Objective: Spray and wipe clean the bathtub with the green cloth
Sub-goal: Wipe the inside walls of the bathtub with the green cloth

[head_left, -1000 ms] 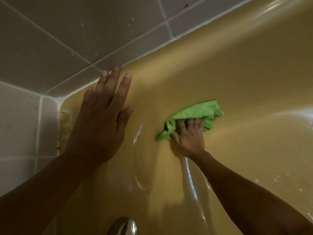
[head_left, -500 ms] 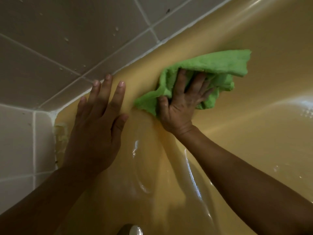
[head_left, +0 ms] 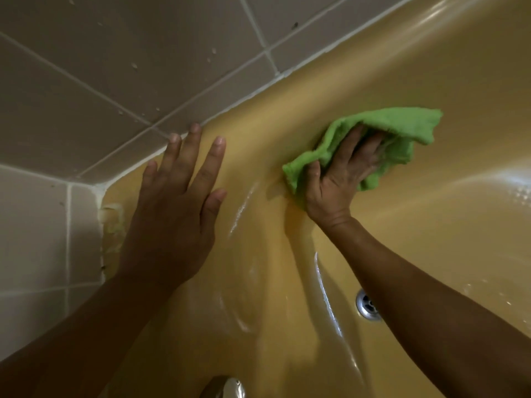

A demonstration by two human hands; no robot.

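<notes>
- Right hand (head_left: 342,179) and green cloth (head_left: 402,124) sit a bit lower on the bathtub (head_left: 431,67) wall than half a second ago, and the drain (head_left: 367,307) has come into frame. Left hand (head_left: 175,214) is on the same patch as before.
- Cloth location: on the sloped inner wall, straight up from the drain, well apart from it.
- Right palm lies flat on the cloth, probably so pressure spreads over a wide swipe. The far edge of the cloth is bunched and folds over the fingertips.
- Left hand is planted on the wall up and left of the drain. Looks like a brace for leaning in, not a working hand.
- Right fingers (head_left: 349,142): straight, fanned wide, pressing the cloth against the tub. No pinch visible.
- Left fingers (head_left: 215,156): straight, slightly spread, holding nothing, flat against bare tub surface.
- Wet streaks show on the wall between the left hand and the drain, so wiping likely isn't finished.
</notes>
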